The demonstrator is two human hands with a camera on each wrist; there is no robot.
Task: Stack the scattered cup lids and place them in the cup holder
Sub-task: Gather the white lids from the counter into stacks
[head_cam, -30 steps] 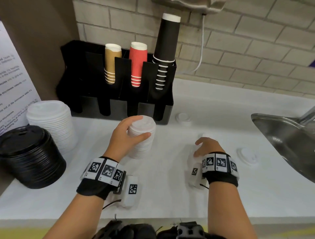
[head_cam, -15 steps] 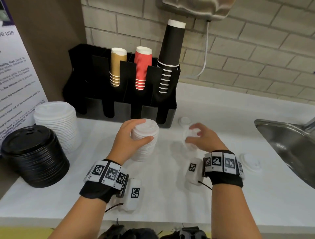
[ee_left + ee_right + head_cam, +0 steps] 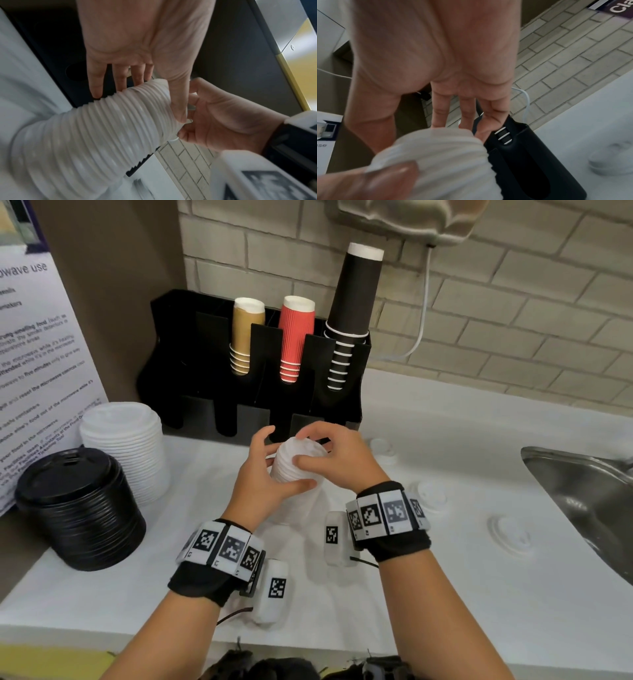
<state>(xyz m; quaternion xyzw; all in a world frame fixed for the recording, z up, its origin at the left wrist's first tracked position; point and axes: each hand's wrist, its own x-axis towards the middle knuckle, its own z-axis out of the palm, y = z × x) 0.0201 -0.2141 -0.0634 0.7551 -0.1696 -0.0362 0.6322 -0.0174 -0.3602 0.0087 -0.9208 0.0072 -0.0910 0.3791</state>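
- The left hand is curled round the side of a tall stack of small white plastic cup lids, thumb in front and fingers behind, holding it near its top.
- The right hand is arched over the stack's top, fingertips and thumb pinching what looks like one more lid onto it; the left wrist view shows a thin white rim between those fingers.
- The stack rises from the white counter, just in front of the black slotted cup holder with its tan, red and black paper cups.
- Three loose white lids remain on the counter: one by the holder, one beside the right wrist, one near the steel sink.
- Judging by this, stacking is mostly done; gathering those and loading the holder remain.
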